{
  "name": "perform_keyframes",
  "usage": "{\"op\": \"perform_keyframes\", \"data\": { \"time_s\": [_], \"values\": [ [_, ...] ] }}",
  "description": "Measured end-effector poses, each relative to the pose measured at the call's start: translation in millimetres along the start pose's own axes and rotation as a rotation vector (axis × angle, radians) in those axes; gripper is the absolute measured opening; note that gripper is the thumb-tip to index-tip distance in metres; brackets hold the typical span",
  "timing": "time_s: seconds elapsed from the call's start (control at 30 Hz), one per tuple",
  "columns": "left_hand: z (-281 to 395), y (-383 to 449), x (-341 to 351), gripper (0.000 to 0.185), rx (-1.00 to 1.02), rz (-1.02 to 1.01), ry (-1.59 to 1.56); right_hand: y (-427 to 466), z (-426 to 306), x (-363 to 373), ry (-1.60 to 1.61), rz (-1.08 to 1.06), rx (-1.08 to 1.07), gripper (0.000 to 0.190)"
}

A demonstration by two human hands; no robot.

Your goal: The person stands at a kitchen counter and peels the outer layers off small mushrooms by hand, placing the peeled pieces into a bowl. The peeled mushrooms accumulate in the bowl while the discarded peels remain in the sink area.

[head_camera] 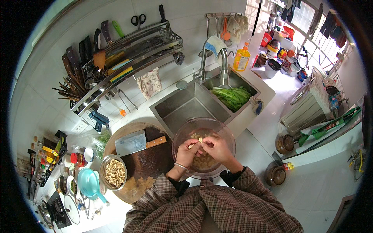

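Observation:
My left hand [187,152] and my right hand [217,147] meet over a large transparent bowl [230,137] at the counter's front edge. Between their fingertips they pinch a small pale food piece [200,140], perhaps mushroom. Another pale bit [191,146] shows at my left fingers. Pale pieces [204,163] lie in the bottom of the bowl, partly hidden by my hands. To the left, a steel bowl [126,171] is filled with pale brown strips that look like torn mushrooms. It rests at the edge of a round wooden chopping board [145,186], where a wood-handled cleaver [131,142] lies flat.
Behind the bowl is a double steel sink [180,102]; leafy greens [231,97] fill its smaller basin, under the faucet [224,67]. A knife-and-chopstick rack [140,48] hangs on the wall. A turquoise strainer-like pan [88,182] and a glass lid [71,209] crowd the left counter.

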State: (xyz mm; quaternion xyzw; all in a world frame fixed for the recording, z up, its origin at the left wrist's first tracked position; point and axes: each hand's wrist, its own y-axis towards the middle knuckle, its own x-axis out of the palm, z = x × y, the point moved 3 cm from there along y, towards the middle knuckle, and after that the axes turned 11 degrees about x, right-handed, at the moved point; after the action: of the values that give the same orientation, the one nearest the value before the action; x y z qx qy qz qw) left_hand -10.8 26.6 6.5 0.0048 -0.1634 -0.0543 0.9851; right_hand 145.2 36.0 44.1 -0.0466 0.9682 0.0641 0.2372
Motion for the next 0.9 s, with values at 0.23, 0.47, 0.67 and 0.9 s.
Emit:
{"op": "perform_keyframes", "data": {
  "time_s": [0.23,0.47,0.67,0.9],
  "values": [
    [17.9,0.3,4.5,0.016,0.103,-0.074,0.498,-2.8,4.9,1.6,-0.048,-0.002,-0.022,0.014],
    [3.6,1.6,-10.5,0.01,-0.174,0.022,-0.183,-0.7,22.1,-1.5,0.681,-0.377,0.528,0.018],
    [2.1,-0.7,-14.7,0.015,-0.231,-0.087,-0.207,-3.5,17.0,-10.3,0.419,-0.257,0.369,0.023],
    [1.3,-1.6,-1.5,0.016,-0.16,-0.092,-0.115,-1.8,16.6,-4.5,0.279,-0.185,0.219,0.021]
  ]
}}
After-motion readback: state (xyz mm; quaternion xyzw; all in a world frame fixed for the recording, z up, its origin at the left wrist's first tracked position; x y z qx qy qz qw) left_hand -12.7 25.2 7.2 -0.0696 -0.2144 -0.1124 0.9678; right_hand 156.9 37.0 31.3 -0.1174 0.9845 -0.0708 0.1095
